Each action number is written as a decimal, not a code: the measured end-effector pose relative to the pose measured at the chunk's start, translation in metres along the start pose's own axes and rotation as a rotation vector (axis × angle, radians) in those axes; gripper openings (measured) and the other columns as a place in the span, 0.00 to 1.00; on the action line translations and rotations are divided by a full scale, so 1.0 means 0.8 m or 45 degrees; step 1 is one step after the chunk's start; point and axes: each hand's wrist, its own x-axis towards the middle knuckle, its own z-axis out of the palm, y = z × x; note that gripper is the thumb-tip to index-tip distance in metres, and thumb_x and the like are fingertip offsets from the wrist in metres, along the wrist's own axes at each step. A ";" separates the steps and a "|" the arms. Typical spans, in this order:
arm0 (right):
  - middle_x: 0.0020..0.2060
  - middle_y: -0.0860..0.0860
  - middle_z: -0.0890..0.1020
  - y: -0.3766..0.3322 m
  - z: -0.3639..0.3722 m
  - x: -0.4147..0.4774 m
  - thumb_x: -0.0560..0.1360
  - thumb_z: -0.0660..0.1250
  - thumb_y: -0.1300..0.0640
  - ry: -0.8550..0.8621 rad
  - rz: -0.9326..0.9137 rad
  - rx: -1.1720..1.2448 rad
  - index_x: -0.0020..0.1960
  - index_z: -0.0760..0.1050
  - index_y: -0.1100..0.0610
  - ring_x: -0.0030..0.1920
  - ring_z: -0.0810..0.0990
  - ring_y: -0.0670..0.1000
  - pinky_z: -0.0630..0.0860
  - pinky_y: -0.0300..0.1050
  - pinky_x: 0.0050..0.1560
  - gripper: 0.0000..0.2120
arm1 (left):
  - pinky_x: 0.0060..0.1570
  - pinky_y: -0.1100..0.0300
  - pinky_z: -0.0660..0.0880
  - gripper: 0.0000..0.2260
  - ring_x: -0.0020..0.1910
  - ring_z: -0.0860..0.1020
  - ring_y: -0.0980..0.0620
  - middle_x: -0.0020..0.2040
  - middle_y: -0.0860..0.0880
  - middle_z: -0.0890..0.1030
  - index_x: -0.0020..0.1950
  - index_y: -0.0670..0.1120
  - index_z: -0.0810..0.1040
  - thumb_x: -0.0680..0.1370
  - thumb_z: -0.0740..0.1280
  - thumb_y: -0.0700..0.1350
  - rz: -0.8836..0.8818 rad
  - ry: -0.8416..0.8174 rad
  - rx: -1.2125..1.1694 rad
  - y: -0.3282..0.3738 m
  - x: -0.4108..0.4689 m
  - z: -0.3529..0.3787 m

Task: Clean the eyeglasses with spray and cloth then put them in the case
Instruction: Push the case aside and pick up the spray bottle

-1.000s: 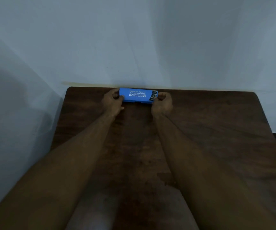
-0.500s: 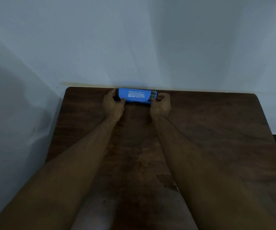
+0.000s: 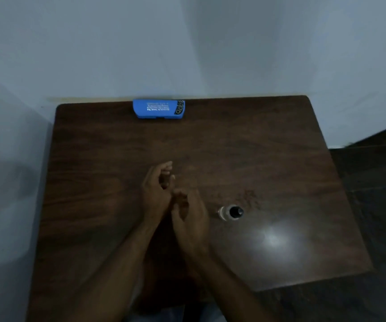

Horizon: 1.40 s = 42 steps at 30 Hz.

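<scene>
A blue eyeglass case (image 3: pixel 159 109) lies closed at the far edge of the dark wooden table (image 3: pixel 268 163), against the wall. A small clear spray bottle with a black cap (image 3: pixel 231 212) stands on the table, right of my hands. My left hand (image 3: pixel 157 191) and my right hand (image 3: pixel 189 219) hover close together over the table's middle, fingers loosely apart, holding nothing. Both hands are well short of the case. No eyeglasses and no cloth show in view.
A pale wall runs behind the table and along its left side. Dark floor (image 3: pixel 373 182) lies to the right. A bright light reflection (image 3: pixel 273 238) sits on the tabletop near the bottle.
Both hands let go of the blue case and drew back toward me to the table's middle. The view has tilted down, bringing the spray bottle into sight.
</scene>
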 end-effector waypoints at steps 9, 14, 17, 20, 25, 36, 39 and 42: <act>0.55 0.36 0.78 0.092 -0.092 -0.110 0.77 0.71 0.64 0.110 0.299 -0.096 0.60 0.76 0.44 0.57 0.80 0.44 0.81 0.52 0.60 0.18 | 0.50 0.50 0.85 0.16 0.54 0.84 0.46 0.58 0.43 0.84 0.66 0.39 0.83 0.79 0.73 0.30 0.103 -0.056 0.127 -0.002 -0.038 -0.002; 0.54 0.48 0.80 0.096 -0.109 -0.096 0.77 0.74 0.58 0.292 0.411 -0.123 0.60 0.76 0.52 0.54 0.81 0.50 0.82 0.56 0.57 0.13 | 0.51 0.50 0.85 0.15 0.53 0.84 0.45 0.57 0.42 0.85 0.64 0.39 0.83 0.78 0.73 0.30 0.103 -0.047 0.144 -0.002 -0.044 -0.003; 0.52 0.47 0.78 0.090 -0.108 -0.084 0.76 0.75 0.56 0.389 0.415 -0.100 0.57 0.73 0.51 0.50 0.81 0.48 0.83 0.53 0.54 0.14 | 0.52 0.50 0.85 0.15 0.52 0.85 0.45 0.56 0.43 0.84 0.64 0.39 0.83 0.78 0.73 0.30 0.113 -0.041 0.145 -0.005 -0.050 -0.002; 0.52 0.46 0.76 0.087 -0.103 -0.074 0.75 0.76 0.54 0.416 0.466 -0.084 0.57 0.71 0.50 0.49 0.80 0.45 0.83 0.51 0.54 0.16 | 0.55 0.50 0.85 0.15 0.54 0.84 0.48 0.57 0.45 0.84 0.64 0.40 0.83 0.78 0.73 0.31 0.097 -0.044 0.146 -0.008 -0.055 -0.001; 0.56 0.46 0.75 0.085 -0.098 -0.068 0.74 0.78 0.51 0.449 0.493 -0.030 0.64 0.70 0.51 0.50 0.80 0.45 0.83 0.49 0.53 0.24 | 0.56 0.49 0.85 0.15 0.55 0.84 0.47 0.58 0.44 0.84 0.64 0.40 0.83 0.78 0.73 0.31 0.100 -0.051 0.149 -0.011 -0.058 -0.001; 0.61 0.48 0.78 0.089 -0.090 -0.052 0.79 0.71 0.45 0.437 0.383 -0.191 0.68 0.72 0.51 0.59 0.77 0.48 0.74 0.45 0.54 0.21 | 0.58 0.53 0.84 0.15 0.55 0.84 0.49 0.58 0.44 0.84 0.64 0.40 0.84 0.78 0.73 0.31 0.118 -0.065 0.206 -0.021 -0.063 0.001; 0.58 0.47 0.78 0.094 -0.090 -0.051 0.80 0.71 0.45 0.435 0.377 -0.198 0.66 0.72 0.50 0.55 0.76 0.46 0.76 0.46 0.53 0.19 | 0.57 0.52 0.84 0.15 0.55 0.85 0.48 0.57 0.43 0.84 0.64 0.39 0.84 0.78 0.73 0.31 0.118 -0.065 0.191 -0.027 -0.061 0.003; 0.55 0.42 0.77 0.095 -0.092 -0.049 0.79 0.71 0.42 0.440 0.398 -0.161 0.63 0.72 0.45 0.51 0.75 0.41 0.74 0.41 0.50 0.16 | 0.54 0.58 0.83 0.15 0.53 0.84 0.50 0.57 0.46 0.84 0.63 0.41 0.84 0.77 0.74 0.32 0.131 -0.042 0.192 -0.028 -0.058 0.007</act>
